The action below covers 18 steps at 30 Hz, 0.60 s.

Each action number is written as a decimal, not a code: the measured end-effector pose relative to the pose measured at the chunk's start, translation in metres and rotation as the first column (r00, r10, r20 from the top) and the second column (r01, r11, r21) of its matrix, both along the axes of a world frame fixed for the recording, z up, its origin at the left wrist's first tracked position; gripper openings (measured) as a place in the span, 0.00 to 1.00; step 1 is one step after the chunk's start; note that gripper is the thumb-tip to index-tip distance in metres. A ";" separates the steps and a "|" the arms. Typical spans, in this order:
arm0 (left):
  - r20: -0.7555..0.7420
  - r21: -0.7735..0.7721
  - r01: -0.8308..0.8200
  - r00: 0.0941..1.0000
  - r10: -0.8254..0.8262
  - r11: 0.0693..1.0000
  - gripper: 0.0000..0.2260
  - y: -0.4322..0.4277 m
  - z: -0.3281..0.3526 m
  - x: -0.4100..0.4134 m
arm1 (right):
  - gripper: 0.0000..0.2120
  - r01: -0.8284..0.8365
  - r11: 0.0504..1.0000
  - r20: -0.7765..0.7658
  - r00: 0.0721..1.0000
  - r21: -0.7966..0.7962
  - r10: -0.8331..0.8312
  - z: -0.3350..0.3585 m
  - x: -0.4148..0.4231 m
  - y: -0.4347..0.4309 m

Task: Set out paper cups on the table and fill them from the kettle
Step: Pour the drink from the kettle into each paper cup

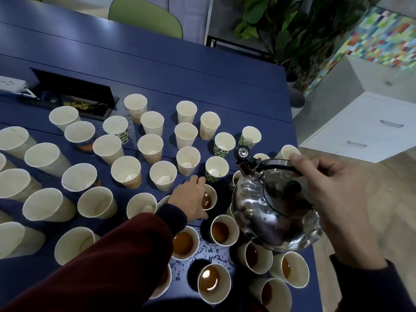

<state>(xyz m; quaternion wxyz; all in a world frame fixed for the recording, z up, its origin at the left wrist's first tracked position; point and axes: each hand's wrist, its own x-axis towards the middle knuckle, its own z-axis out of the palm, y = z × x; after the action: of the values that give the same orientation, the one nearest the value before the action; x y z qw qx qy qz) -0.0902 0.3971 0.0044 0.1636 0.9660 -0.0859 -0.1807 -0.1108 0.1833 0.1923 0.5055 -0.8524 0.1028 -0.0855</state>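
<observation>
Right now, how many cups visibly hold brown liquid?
7. One cup in the left hand; two just nearer; one frontmost; three below the kettle. Kettle and sleeve may hide more.

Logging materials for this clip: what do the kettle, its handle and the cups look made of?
The kettle: polished metal, likely stainless steel, given mirror reflections on its body. Its handle, gripped by the right hand: black, slight sheen, probably plastic. The cup held by the left hand: thin paper, cream inside, rolled rim; the others look alike.
</observation>
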 end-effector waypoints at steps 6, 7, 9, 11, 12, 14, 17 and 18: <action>0.181 -0.161 -0.099 0.975 0.128 0.982 0.28 -0.012 0.017 0.020 | 0.24 -0.014 0.998 -0.016 1.000 -0.059 0.013 -0.002 0.021 -0.004; 0.178 -0.168 -0.128 0.971 0.158 0.977 0.26 -0.016 0.018 0.025 | 0.24 -0.022 0.998 -0.014 1.000 -0.058 0.021 -0.004 0.024 -0.004; 0.159 -0.149 -0.167 0.969 0.190 0.975 0.25 -0.022 0.016 0.036 | 0.23 -0.048 0.996 -0.010 0.999 -0.070 0.047 -0.006 0.029 -0.002; 0.129 -0.105 -0.173 0.974 0.186 0.979 0.30 -0.028 0.011 0.046 | 0.23 -0.069 0.993 0.003 0.998 -0.093 0.069 -0.008 0.034 -0.002; 0.110 -0.090 -0.182 0.975 0.192 0.979 0.32 -0.030 0.008 0.050 | 0.22 -0.075 0.992 0.008 0.997 -0.101 0.076 -0.009 0.037 -0.001; 0.073 -0.088 -0.214 0.973 0.221 0.973 0.34 -0.035 0.002 0.058 | 0.21 -0.082 0.990 0.013 0.996 -0.113 0.084 -0.014 0.044 -0.003; 0.050 -0.101 -0.224 0.972 0.230 0.969 0.35 -0.039 -0.004 0.066 | 0.22 -0.083 0.985 -0.008 0.997 -0.154 0.083 -0.019 0.052 -0.004; 0.052 -0.103 -0.212 0.975 0.218 0.972 0.34 -0.041 -0.006 0.068 | 0.22 -0.086 0.982 -0.019 0.996 -0.169 0.084 -0.021 0.055 -0.004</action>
<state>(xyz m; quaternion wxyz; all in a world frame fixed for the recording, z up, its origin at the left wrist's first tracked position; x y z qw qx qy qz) -0.0224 0.3558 -0.0013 0.2258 0.9658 0.0056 -0.1271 -0.0563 0.1790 0.1713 0.4337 -0.8964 0.0618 -0.0670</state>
